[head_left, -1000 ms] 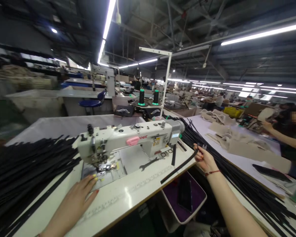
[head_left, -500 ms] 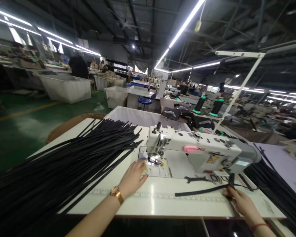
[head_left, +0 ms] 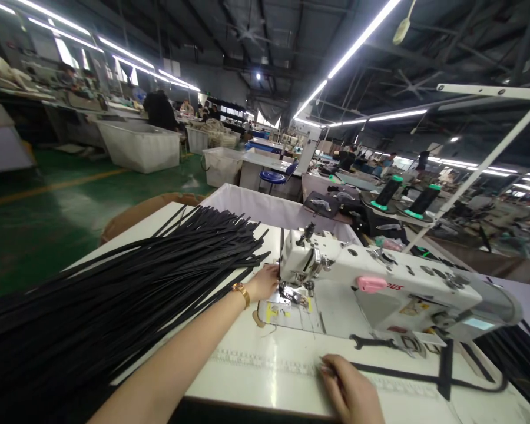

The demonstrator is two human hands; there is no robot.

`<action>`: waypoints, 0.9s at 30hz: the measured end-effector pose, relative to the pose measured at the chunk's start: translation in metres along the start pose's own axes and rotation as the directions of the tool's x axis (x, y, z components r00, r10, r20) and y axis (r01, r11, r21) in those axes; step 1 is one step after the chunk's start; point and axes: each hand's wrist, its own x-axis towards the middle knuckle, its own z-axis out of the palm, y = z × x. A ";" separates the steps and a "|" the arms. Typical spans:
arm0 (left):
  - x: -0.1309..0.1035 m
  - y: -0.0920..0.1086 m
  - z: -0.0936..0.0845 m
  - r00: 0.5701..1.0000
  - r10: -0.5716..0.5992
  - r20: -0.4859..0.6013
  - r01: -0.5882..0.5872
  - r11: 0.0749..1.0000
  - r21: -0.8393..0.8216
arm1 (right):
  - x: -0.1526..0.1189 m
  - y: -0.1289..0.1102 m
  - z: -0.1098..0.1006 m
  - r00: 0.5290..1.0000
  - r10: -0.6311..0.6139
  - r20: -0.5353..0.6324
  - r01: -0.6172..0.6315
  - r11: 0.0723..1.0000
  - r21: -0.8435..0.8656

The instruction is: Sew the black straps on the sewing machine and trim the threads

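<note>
My left hand reaches to the left side of the sewing machine's head, beside the needle area; its fingertips are hidden behind the machine. Near the table's front edge, my right hand has its fingers curled at the left end of a black strap, over the printed ruler. What the right fingers pinch is too small to make out. The strap runs right and passes a short black piece. A large pile of black straps covers the table's left part.
A wrench lies below the machine's arm. Two black thread cones stand behind it, near a white thread stand. A fabric-lined bin is behind the table. Farther back are carts, a blue stool and people.
My left hand has moved forward, away from the plate's front, to the machine head's far left side. My right hand has moved left along the strap to its end. The view has shifted.
</note>
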 end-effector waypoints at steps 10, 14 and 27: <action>-0.016 -0.001 -0.030 0.992 0.101 0.082 -0.110 0.987 0.115 | 0.015 -0.037 0.017 0.997 0.048 0.066 -0.049 0.999 0.018; -0.029 0.007 -0.030 0.990 0.077 0.115 -0.094 0.984 0.149 | 0.029 -0.049 0.010 0.978 0.168 0.122 -0.171 0.985 0.015; -0.052 0.010 -0.025 0.995 -0.091 0.052 0.092 0.996 -0.021 | 0.124 -0.080 0.024 0.971 0.230 0.060 -0.200 0.927 -0.316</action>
